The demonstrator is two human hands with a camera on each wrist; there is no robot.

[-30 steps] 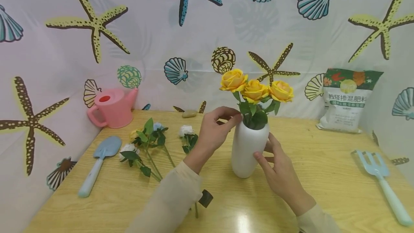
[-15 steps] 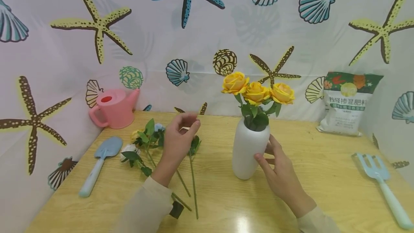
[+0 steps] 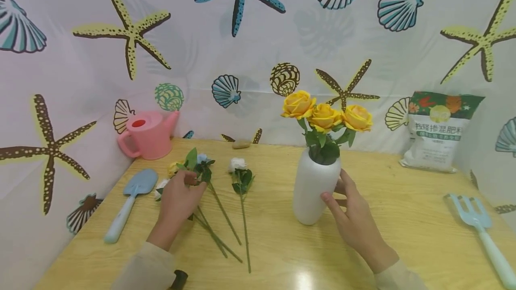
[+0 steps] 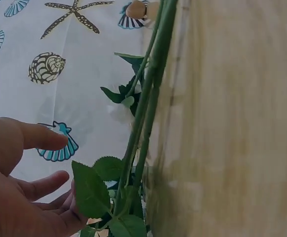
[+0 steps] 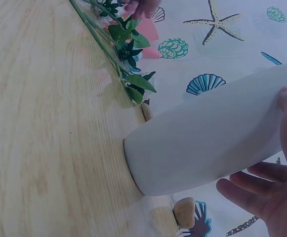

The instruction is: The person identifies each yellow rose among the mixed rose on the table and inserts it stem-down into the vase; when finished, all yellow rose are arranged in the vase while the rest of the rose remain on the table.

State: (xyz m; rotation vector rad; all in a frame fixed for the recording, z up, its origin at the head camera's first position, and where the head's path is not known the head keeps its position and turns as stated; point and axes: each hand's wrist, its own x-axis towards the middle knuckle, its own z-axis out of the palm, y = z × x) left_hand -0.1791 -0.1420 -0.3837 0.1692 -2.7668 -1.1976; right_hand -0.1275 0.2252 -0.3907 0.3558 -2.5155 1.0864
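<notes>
My right hand [image 3: 359, 225] holds a white vase [image 3: 316, 189] by its right side, thumb in front and fingers behind. The vase stands upright with several yellow roses [image 3: 325, 117] in it. Farther left, my left hand [image 3: 179, 198] is over a group of loose artificial flowers, fingers spread right at the green leaves [image 4: 91, 192] in the left wrist view. Around it show a yellow bloom [image 3: 174, 168], a blue bloom [image 3: 203, 159] and a white bloom [image 3: 161, 187], partly hidden by the hand. A separate white rose [image 3: 238, 164] lies between hand and vase.
A pink watering can [image 3: 149, 135] stands at the back left, with a blue trowel [image 3: 131, 202] in front of it. On the right are a fertilizer bag [image 3: 435, 133] and a blue hand fork [image 3: 479, 227]. A pebble [image 3: 241, 145] lies by the back edge.
My left hand has left the vase's mouth and moved left, past the separate white rose, to the loose flowers. The right hand stays on the vase.
</notes>
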